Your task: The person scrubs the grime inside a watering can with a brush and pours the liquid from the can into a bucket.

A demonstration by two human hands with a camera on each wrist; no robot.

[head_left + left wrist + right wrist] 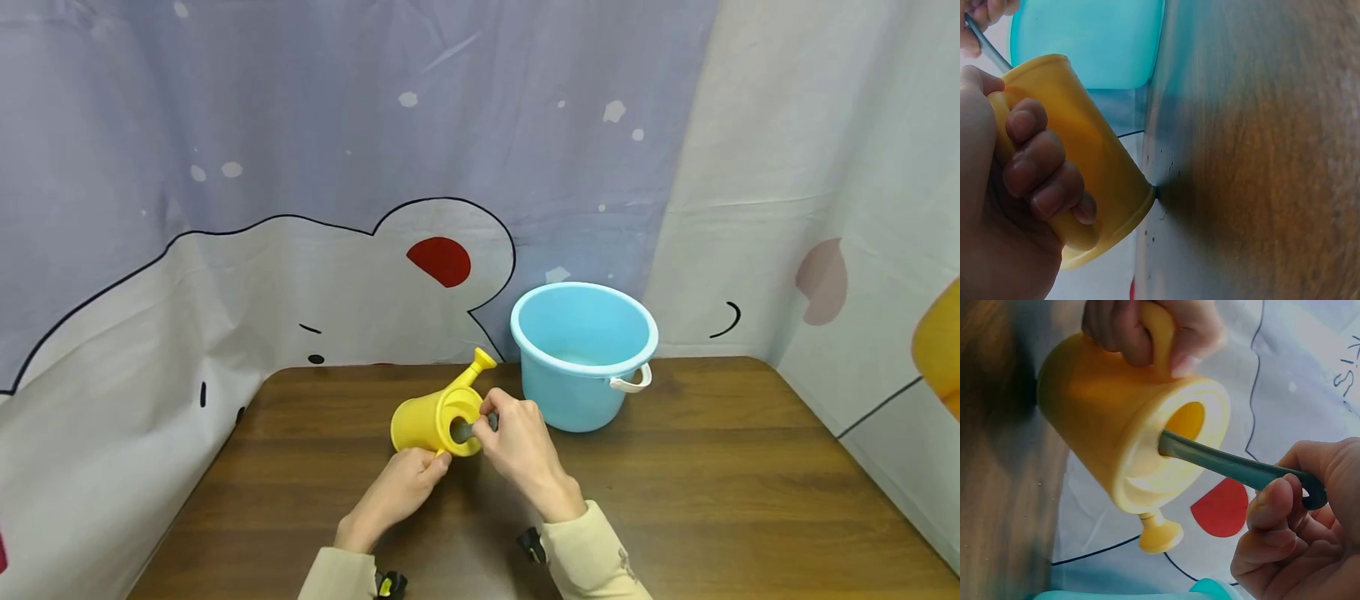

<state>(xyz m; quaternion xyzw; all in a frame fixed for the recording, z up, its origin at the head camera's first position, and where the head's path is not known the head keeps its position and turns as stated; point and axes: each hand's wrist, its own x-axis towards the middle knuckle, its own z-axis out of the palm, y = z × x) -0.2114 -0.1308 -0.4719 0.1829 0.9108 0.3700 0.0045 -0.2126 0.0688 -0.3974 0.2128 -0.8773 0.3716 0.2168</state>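
Near the tabletop's far edge (712, 367), the left hand (405, 483) grips the yellow watering can (416, 423); the right hand (525, 446) pinches a hook-ended utensil (1229, 464), best kept aligned with the opening (1189, 419).

Blk letters (1346, 374) on backdrop (1297, 356), R wrist view; wording n/c.

Both sleeves long, pale beige, plain cloth. Left sleeve (339, 573) stops at the wrist, straight edge. Right sleeve (588, 546) same colour, some creasing, plus a small darker detail on the outer side, too small to identify. Left wrist unit (392, 585): compact, black, yellow-green patch. Right wrist unit (531, 546): black too, blocky. Left hand (405, 483) and right hand (522, 442) both bare.
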